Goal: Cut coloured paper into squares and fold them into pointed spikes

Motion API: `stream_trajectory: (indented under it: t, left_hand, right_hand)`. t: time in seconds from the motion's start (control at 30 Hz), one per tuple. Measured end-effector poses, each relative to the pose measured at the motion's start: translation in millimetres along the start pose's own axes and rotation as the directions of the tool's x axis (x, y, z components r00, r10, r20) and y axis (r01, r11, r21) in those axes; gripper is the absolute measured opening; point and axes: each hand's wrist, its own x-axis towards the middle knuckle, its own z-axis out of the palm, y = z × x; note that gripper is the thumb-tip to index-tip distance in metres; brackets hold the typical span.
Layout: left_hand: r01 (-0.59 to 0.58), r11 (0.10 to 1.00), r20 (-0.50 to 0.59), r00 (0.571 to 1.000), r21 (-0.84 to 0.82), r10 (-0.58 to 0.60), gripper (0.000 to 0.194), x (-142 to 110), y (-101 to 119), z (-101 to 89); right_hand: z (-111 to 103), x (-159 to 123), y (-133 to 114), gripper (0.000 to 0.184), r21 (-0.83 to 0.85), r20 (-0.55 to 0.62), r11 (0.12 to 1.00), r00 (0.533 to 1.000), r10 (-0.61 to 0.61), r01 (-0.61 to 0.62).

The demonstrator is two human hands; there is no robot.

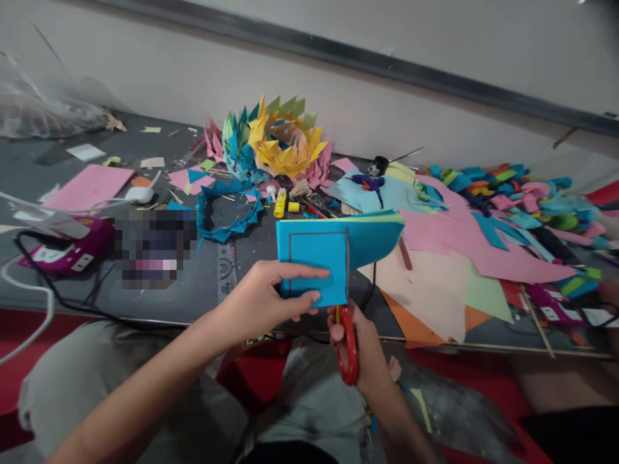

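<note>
My left hand (271,295) pinches the lower left part of a folded stack of blue paper (314,258), on which a dark square outline is drawn. My right hand (367,351) is closed round the red handles of a pair of scissors (349,345), and the blades run up into the paper along the right line of the square. The paper is held above my lap, in front of the low table's near edge (193,319).
On the dark table (193,277) stand a spiky paper flower of yellow, blue and pink (273,142), a yellow glue stick (280,203), a blue zigzag paper ring (227,212), loose pink, orange and green sheets (449,270), a purple device with cables (68,248) and a clear bag (43,109).
</note>
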Motion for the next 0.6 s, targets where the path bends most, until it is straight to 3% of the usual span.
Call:
stream_trajectory:
  t: [0.17, 0.4, 0.53, 0.6]
  left_hand:
    - [0.021, 1.0, 0.031, 0.999, -0.01, -0.021, 0.03, 0, -2, 1.5]
    - [0.024, 0.999, 0.051, 0.998, 0.022, -0.025, 0.03, -2, -3, 0.1]
    - [0.025, 0.999, 0.055, 0.998, 0.033, -0.027, 0.029, -2, -6, -1.2]
    - [0.035, 0.999, 0.049, 0.998, 0.036, -0.037, 0.029, -2, -8, -1.8]
  right_hand:
    - [-1, -3, -5, 0.04, -0.048, 0.045, 0.998, 0.998, -0.047, 0.049]
    - [4, 8, 2, 0.031, 0.174, 0.094, 0.984, 0.994, -0.051, 0.034]
    - [2, 12, 7, 0.029, 0.131, 0.108, 0.983, 0.984, -0.14, 0.126]
    - [2, 12, 7, 0.03, 0.141, 0.091, 0.985, 0.99, -0.11, 0.097]
